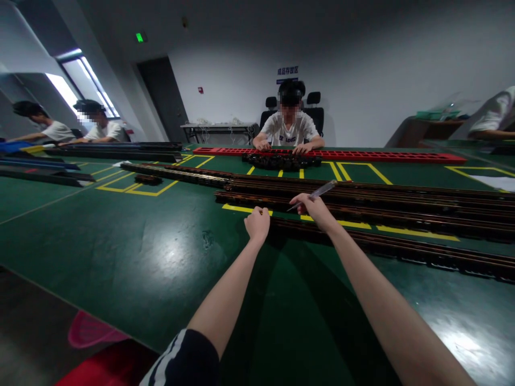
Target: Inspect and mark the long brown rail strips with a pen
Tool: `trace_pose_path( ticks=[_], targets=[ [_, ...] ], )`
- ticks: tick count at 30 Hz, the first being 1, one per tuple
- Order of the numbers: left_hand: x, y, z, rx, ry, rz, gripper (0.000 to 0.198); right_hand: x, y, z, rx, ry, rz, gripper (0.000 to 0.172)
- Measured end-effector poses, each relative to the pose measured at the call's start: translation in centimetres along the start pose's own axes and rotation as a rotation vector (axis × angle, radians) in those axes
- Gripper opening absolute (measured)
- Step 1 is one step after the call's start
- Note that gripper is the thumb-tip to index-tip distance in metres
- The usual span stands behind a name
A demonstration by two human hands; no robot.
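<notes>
Blue sign (287,71) reads 成品存放区; right hand (311,208) holds pen-like tool (324,188)

- The room was dim, darkest across the ceiling toward 12 o'clock.
- Daylight entered by the window (90,80) at 10 o'clock, its panes washed out to white.
- White glare burned on the green tabletop (132,279) at 8 and 4 o'clock.
- Soft shadows spread near the forearms (233,289), between 5 and 6 o'clock.
- At 3 o'clock, the long dark strips (402,208) lost detail in blackness.
- Wide-angle distortion tilted the grey door (161,99) at 10 o'clock.
</notes>
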State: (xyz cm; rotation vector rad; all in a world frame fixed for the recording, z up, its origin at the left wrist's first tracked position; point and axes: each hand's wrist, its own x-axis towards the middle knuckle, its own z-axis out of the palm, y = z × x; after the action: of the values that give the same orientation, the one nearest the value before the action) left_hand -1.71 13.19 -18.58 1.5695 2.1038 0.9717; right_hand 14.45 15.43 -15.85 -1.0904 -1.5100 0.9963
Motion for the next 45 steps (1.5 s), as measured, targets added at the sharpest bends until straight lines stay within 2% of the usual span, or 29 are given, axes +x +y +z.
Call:
trace_pose_path(
  ticks=[3,10,21,28,33,39,42,45],
  targets=[
    [0.2,0.0,0.0,0.101,-0.032,0.023,0.043,-0.3,0.8,0.4,0.087,0.003,0.019,0.02],
    [0.6,0.0,0.4,0.188,-0.046,0.035,0.044,-0.5,2.0,0.5,0.054,-0.066,-0.019,0.039],
    [0.5,0.1,0.3,0.202,-0.053,0.03,0.043,-0.6,2.3,0.3,0.041,-0.013,-0.022,0.05],
    [0.4,0.0,0.4,0.197,-0.044,0.031,0.041,-0.5,2.4,0.7,-0.039,0.062,0.008,0.043],
    [0.5,0.0,0.5,0.214,-0.04,0.036,0.042,-0.6,1.9,0.6,0.024,-0.026,-0.039,0.037],
    [0.5,0.1,0.5,0.215,-0.039,0.038,0.042,-0.9,1.5,0.4,0.054,-0.113,-0.003,0.028],
    [0.5,0.1,0.5,0.219,-0.039,0.04,0.042,-0.8,1.5,0.5,0.059,-0.112,0.0,0.029],
    [0.5,0.1,0.5,0.211,-0.045,0.044,0.042,-0.7,1.7,0.6,0.069,-0.095,0.004,0.039]
  ],
)
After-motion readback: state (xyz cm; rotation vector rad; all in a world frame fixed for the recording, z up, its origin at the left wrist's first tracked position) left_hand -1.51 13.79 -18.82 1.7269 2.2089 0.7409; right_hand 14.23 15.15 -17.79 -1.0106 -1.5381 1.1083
